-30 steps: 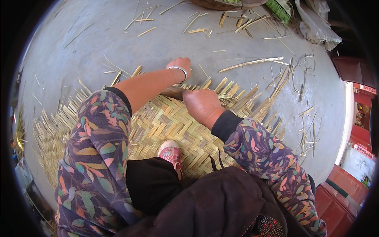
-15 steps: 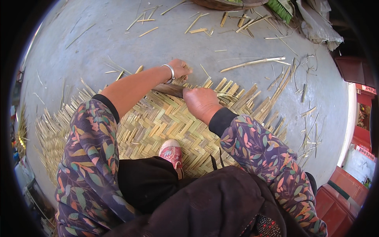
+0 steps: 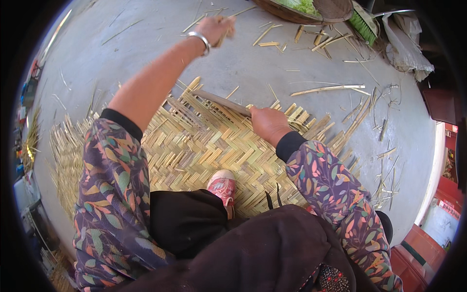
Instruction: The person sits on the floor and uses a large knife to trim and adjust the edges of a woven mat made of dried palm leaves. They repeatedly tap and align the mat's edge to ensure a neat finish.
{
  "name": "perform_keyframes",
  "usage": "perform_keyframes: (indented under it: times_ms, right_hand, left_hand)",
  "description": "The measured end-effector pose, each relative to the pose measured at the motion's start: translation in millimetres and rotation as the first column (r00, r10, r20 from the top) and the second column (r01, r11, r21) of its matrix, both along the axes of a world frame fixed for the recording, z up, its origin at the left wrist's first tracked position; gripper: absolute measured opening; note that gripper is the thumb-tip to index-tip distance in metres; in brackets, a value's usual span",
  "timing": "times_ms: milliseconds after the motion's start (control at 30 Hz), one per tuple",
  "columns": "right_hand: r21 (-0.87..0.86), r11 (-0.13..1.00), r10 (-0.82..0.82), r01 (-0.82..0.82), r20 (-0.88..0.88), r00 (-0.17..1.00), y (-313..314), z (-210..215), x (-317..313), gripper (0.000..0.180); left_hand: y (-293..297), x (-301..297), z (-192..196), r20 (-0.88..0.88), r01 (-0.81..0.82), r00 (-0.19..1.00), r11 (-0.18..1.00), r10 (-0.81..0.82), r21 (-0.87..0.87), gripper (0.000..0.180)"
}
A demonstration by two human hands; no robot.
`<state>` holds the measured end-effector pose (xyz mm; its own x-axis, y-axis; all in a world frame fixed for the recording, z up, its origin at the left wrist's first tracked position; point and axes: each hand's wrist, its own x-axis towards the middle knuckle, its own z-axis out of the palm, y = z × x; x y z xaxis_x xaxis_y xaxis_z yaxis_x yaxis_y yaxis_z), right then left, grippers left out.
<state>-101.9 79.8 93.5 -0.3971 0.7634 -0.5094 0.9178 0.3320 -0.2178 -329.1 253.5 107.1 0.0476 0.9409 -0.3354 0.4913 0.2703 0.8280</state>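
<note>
My right hand (image 3: pixel 270 125) is closed round the near end of a long, flat, dark knife (image 3: pixel 221 102). Its blade points left and lies along the far edge of a woven bamboo mat (image 3: pixel 204 151), over the loose strip ends. High above the floor beyond the mat, my left hand (image 3: pixel 216 30), with a silver bangle at its wrist, is closed; motion blurs its fingers. A straw-coloured bit shows at the fingers, too smeared to name. My foot in a red patterned shoe (image 3: pixel 222 187) stands on the mat's herringbone weave.
Cut bamboo pieces (image 3: pixel 323 43) and longer split strips (image 3: pixel 331 90) litter the grey floor. At the far side are a round basket (image 3: pixel 335 10) with green leaves, a green brush (image 3: pixel 362 24) and a pale plastic sack (image 3: pixel 408 51). Reddish furniture (image 3: pixel 413 258) stands at right.
My left hand has risen from the mat's far edge, moving away and slightly left. My right hand still grips the knife, whose blade now shows further along the strip ends. The view has shifted slightly.
</note>
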Motion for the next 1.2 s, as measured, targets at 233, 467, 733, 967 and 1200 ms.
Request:
perform_keyframes:
  times_ms: [233,467,733,967,1200]
  right_hand:
    - [0.206,0.970,0.136,-0.132,-0.007,0.991,33.4,54.9,33.3,0.015]
    - [0.353,0.793,0.515,-0.496,0.046,0.856,18.4,59.6,37.0,0.008]
    - [0.329,0.828,0.487,-0.454,-0.021,0.873,22.1,29.4,-15.6,0.008]
    - [0.297,0.871,0.412,-0.391,-0.008,0.911,30.5,11.1,-45.3,0.009]
    - [0.236,0.919,0.325,-0.315,-0.002,0.946,27.7,-15.0,-46.5,0.015]
  left_hand:
    - [-48.2,-51.3,-54.7,-0.582,0.572,0.619,0.810,-0.527,-0.125,0.039]
    - [-109.7,-61.1,-58.8,-0.688,0.678,0.107,0.559,-0.718,-0.478,0.030]
    - [-99.2,-84.4,-52.7,-0.699,0.591,0.089,0.602,-0.710,-0.536,0.025]
    - [-92.7,-77.9,-38.0,-0.675,0.538,0.175,0.644,-0.716,-0.543,0.021]
    - [-107.9,-65.1,-36.0,-0.619,0.496,0.357,0.704,-0.699,-0.509,0.028]
